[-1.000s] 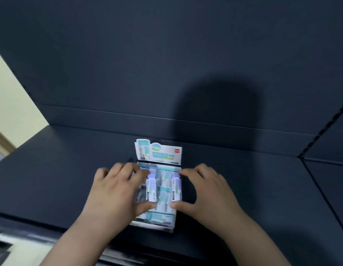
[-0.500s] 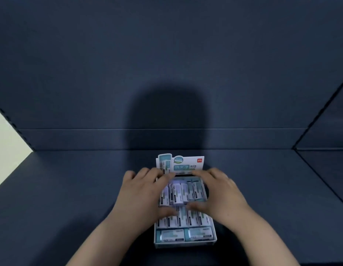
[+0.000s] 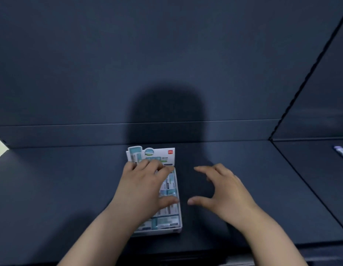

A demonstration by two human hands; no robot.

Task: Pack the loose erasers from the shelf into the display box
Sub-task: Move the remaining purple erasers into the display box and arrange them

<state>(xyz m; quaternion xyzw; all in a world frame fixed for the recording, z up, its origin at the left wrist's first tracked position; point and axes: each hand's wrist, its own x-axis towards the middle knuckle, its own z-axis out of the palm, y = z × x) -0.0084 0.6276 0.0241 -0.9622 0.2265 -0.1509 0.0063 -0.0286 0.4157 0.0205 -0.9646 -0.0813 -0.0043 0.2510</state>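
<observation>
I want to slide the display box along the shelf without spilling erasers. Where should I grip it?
Probably grip the display box by its long side walls, one hand from each side, low down. The open top shows packed erasers, and the upright header card at the back looks too thin to pull. The right hand is open beside it.

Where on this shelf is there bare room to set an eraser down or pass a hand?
Bare shelf runs left of the display box to the left edge. More lies right of the right hand, up to the divider, and behind the box to the back wall. It is crowded over the box, under the left hand.
</observation>
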